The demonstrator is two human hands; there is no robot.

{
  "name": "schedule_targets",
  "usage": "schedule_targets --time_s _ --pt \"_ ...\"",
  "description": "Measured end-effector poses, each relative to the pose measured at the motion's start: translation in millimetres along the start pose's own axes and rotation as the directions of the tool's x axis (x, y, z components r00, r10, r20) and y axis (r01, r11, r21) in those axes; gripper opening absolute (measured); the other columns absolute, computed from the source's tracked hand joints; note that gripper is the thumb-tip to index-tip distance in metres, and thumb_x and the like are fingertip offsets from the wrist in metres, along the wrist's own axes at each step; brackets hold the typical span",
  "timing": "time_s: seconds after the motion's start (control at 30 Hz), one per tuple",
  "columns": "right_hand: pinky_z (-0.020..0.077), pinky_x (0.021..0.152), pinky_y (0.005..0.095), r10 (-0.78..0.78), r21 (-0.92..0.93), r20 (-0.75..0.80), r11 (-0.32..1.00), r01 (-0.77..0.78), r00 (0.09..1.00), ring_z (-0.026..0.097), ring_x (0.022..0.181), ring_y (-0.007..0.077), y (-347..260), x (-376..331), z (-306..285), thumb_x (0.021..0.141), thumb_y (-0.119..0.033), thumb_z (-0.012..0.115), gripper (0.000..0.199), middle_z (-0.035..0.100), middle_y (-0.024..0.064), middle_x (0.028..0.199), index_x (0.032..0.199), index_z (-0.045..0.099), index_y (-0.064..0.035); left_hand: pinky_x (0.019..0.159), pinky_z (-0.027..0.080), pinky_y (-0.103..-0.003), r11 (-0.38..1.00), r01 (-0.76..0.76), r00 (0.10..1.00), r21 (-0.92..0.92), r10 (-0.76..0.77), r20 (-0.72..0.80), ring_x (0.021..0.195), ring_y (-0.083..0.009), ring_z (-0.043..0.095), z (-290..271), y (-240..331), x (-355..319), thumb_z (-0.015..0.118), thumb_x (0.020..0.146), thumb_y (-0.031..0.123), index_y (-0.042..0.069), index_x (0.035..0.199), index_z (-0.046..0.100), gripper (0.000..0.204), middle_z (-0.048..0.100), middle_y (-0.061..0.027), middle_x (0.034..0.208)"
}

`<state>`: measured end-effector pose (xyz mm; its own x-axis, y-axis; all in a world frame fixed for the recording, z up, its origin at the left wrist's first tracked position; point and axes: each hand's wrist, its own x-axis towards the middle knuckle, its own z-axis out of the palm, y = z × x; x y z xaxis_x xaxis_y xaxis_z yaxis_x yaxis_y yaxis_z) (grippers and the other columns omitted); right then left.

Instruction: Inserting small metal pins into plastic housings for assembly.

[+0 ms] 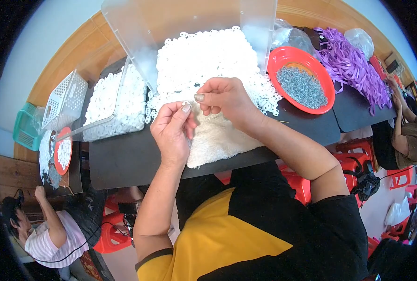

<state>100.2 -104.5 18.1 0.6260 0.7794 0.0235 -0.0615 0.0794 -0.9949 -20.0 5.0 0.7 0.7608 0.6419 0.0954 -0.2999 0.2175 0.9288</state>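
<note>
One fuzzy cream cloth [222, 143] lay mid-frame. Above it, left hand [173, 131] pinched one small white plastic piece [188, 102]; right hand [227, 100] had fingertips bunched alongside, contents unclear. Farther: one round red bowl [322, 104], upper right.

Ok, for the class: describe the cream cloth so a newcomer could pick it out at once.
Start at the dark table. Right of the person's left hand, nearer than the heaped white pieces, lies the cloth. It's a fuzzy cream sheet, unlike those small, bright pieces.
</note>
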Motion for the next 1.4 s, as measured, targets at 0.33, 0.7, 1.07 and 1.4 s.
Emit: schedule_targets --time_s 0.33,0.7,1.07,1.4 --pt "0.0406 0.056 0.0197 0.003 0.015 0.04 1.0 -0.004 0.999 0.057 0.062 0.0077 2.8 2.1 0.3 0.086 -0.01 0.064 0.01 0.062 0.0019 0.069 0.09 0.067 -0.0008 0.042 0.036 -0.018 0.999 -0.029 1.0 0.028 0.029 -0.005 0.052 -0.0069 0.05 0.8 -0.9 -1.1 0.06 0.09 0.009 -0.002 0.089 0.06 0.011 0.06 -0.0064 0.07" --pt "0.0402 0.056 0.0204 0.014 0.053 0.041 0.998 -0.016 0.999 0.059 0.063 0.009 1.5 2.9 -1.4 0.086 -0.01 0.065 0.01 0.063 0.003 0.07 0.088 0.067 -0.0014 0.042 0.036 -0.018 1.0 -0.025 1.0 0.019 0.025 -0.019 0.051 -0.0062 0.05 0.5 -0.6 -1.7 0.06 0.091 0.009 -0.002 0.09 0.06 0.011 0.06 -0.0061 0.069" --pt "0.0409 0.056 0.0201 0.006 0.082 0.091 0.997 -0.014 0.996 0.059 0.064 0.009 3.6 1.5 0.2 0.085 -0.012 0.065 0.011 0.064 0.0028 0.07 0.089 0.067 -0.0012 0.042 0.035 -0.017 0.998 -0.039 0.999 0.051 0.038 0.023 0.053 -0.0055 0.05 -0.8 -2.9 -1.5 0.06 0.091 0.008 -0.002 0.09 0.06 0.01 0.06 -0.0048 0.07" --pt "0.0406 0.056 0.0211 0.032 -0.017 0.206 0.999 -0.029 0.978 0.058 0.062 0.0095 -4.2 3.8 -10.8 0.086 -0.014 0.065 0.013 0.063 0.0036 0.068 0.086 0.067 -0.0013 0.048 0.042 -0.019 0.993 -0.121 0.988 -0.014 0.122 0.09 0.06 -0.0082 0.055 2.3 -1.1 -2.4 0.066 0.083 -0.006 -0.006 0.107 0.061 0.024 0.064 -0.0081 0.083"
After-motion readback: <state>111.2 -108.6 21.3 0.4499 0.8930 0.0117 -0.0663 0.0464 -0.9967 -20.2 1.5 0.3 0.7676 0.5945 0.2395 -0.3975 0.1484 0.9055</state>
